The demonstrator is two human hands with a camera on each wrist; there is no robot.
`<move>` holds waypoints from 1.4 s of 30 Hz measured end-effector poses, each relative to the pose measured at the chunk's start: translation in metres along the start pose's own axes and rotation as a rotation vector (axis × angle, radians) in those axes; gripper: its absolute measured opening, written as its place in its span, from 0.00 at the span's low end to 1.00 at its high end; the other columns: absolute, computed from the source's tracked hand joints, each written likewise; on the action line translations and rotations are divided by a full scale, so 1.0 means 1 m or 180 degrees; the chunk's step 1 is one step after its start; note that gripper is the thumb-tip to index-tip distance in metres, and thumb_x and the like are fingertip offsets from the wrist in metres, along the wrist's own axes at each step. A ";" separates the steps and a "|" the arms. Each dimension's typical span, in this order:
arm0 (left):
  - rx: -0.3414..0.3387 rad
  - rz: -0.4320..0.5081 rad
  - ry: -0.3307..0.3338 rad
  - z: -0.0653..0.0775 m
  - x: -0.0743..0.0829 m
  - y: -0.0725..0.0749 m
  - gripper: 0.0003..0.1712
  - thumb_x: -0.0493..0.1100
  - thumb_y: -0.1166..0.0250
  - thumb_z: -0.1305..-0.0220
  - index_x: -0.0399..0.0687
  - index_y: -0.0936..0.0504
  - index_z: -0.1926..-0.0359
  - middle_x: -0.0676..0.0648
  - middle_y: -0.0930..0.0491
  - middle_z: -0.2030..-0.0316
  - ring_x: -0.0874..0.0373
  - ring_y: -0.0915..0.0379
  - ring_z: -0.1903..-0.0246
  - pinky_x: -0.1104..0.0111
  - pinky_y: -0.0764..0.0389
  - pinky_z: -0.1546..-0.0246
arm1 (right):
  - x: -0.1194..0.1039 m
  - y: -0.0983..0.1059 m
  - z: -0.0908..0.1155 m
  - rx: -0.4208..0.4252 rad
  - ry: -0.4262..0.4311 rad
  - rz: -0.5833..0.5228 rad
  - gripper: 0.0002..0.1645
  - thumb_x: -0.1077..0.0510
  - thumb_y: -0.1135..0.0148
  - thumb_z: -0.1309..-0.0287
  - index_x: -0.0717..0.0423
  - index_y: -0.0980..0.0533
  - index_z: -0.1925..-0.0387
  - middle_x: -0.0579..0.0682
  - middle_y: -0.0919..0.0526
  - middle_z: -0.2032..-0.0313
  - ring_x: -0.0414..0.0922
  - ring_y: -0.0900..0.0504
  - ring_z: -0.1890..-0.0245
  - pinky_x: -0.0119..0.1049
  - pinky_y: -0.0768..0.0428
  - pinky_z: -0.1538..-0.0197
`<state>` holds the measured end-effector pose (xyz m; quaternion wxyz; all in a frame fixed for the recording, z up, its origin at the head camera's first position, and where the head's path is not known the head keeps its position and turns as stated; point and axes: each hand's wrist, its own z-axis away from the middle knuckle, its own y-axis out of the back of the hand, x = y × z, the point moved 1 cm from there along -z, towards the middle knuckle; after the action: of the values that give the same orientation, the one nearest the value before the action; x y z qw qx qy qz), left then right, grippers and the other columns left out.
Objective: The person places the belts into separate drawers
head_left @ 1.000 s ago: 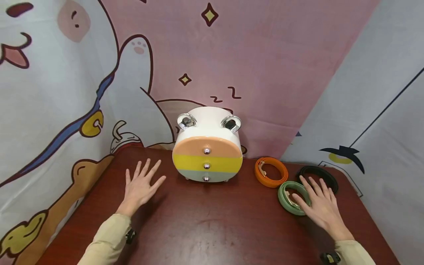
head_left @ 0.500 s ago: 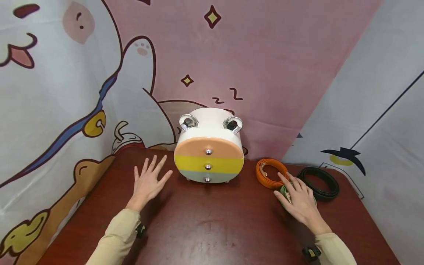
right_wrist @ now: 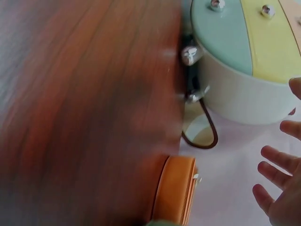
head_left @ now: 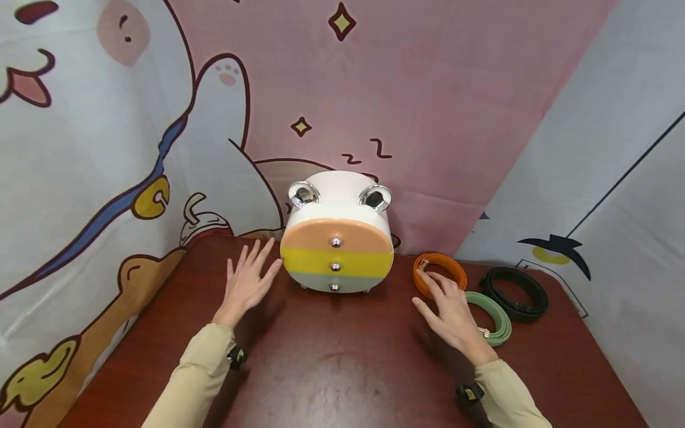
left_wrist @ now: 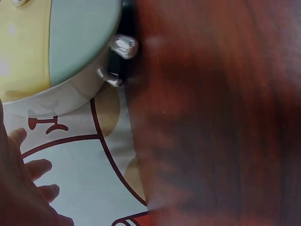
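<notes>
At the back of the table [head_left: 342, 368], close to the cloth [head_left: 439, 119], a box [head_left: 307, 261] is stood upright on small shiny feet [left_wrist: 124, 46]. Its oval front, banded in peach, yellow and grey-green, is turned toward the person, and its long axis is laid crosswise, from left to right. Three knobs [head_left: 335, 242] are lined up down the middle of that face, and two silver rings [head_left: 304, 194] are set high on the white body.

By the box's left side, the left hand [head_left: 246, 286] is held palm down, with fingers spread wide and pointed toward the back. Nothing is gripped by it; whether the box is touched by the thumb cannot be told.

To the right, three coiled belts are laid flat: an orange belt [head_left: 441, 259] farthest back, a green belt [head_left: 502, 324] nearer the person, and a black belt [head_left: 521, 312] at the far right. Part of the orange belt and part of the green belt are covered by the right hand [head_left: 452, 315] in the head view. Its fingers are parted, slightly bent and aimed back and leftward, with nothing held. In the right wrist view, its fingertips are seen apart from the orange belt. The green belt's buckle [head_left: 484, 333] is seen just beside that hand.
</notes>
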<state>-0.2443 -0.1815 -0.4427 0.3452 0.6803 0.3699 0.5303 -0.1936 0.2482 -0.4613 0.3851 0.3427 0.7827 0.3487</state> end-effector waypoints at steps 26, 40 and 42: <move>0.0320 0.0560 -0.0456 -0.031 0.037 0.039 0.35 0.65 0.60 0.26 0.64 0.50 0.24 0.42 0.51 0.26 0.41 0.62 0.28 0.39 0.67 0.36 | -0.060 -0.014 -0.052 0.0239 0.0560 -0.0401 0.23 0.53 0.40 0.35 0.54 0.28 0.40 0.51 0.23 0.52 0.48 0.24 0.53 0.45 0.26 0.52; 0.0326 0.0657 -0.0624 -0.050 0.061 0.064 0.37 0.68 0.62 0.28 0.64 0.53 0.24 0.47 0.54 0.26 0.42 0.62 0.28 0.38 0.66 0.36 | -0.082 -0.012 -0.074 0.0156 0.0785 -0.0699 0.24 0.55 0.42 0.33 0.50 0.31 0.37 0.49 0.23 0.52 0.42 0.22 0.55 0.39 0.22 0.57; 0.0346 0.0668 -0.0643 -0.052 0.066 0.069 0.37 0.68 0.62 0.28 0.65 0.54 0.24 0.47 0.54 0.26 0.42 0.62 0.28 0.39 0.66 0.36 | -0.085 -0.010 -0.077 0.0133 0.0834 -0.0787 0.25 0.56 0.42 0.33 0.50 0.31 0.36 0.49 0.23 0.52 0.42 0.22 0.56 0.38 0.21 0.58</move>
<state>-0.2749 -0.1537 -0.3423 0.2860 0.7828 0.2883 0.4716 -0.2215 0.1529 -0.4029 0.3127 0.2034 0.8694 0.3240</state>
